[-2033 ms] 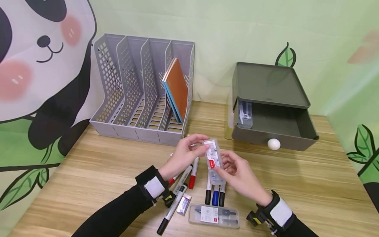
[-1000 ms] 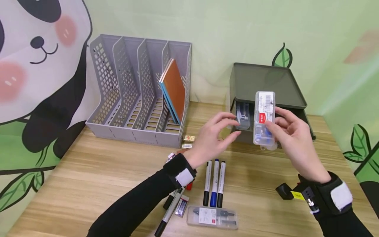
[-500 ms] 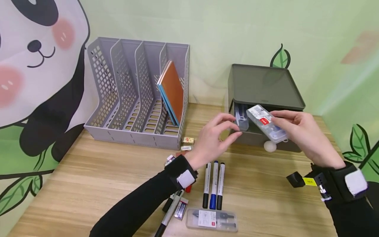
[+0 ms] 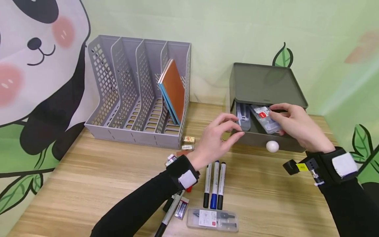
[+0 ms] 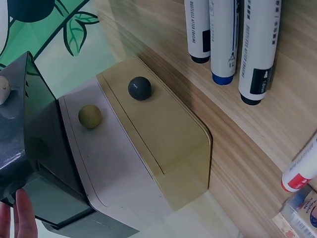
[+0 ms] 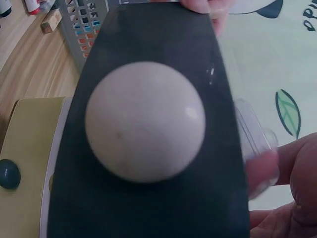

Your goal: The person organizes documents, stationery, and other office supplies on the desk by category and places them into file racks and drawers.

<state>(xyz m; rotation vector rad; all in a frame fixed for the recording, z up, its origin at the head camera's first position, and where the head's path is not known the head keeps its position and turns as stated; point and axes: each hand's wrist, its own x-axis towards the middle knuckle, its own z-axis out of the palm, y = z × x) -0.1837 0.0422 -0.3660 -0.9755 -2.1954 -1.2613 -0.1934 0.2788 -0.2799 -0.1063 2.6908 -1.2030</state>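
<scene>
My right hand (image 4: 291, 123) pinches a clear plastic case (image 4: 265, 119) with a white and red label. The case lies slanted inside the pulled-out top drawer (image 4: 251, 138) of a dark grey desktop drawer unit (image 4: 267, 82). Another clear case (image 4: 244, 117), with white tools in it, lies along the drawer's left side. My left hand (image 4: 214, 138) holds the drawer's front left corner, thumb at the front, fingertips at the side. In the right wrist view the drawer's white knob (image 6: 145, 121) and front hide part of the held case (image 6: 255, 144).
A grey file rack (image 4: 136, 138) holds notebooks (image 4: 173, 92) at left. Black and blue markers (image 4: 214, 186), a compass case (image 4: 212, 220), an eraser (image 4: 181, 208) and small boxes (image 4: 188, 140) lie on the table. Lower white (image 5: 114, 158) and yellow (image 5: 168, 134) drawers are closed.
The right hand has carried the clear case from the table's middle to the drawer, tilted it and lowered it inside. The left hand has let go of the case and moved to the drawer's corner.
</scene>
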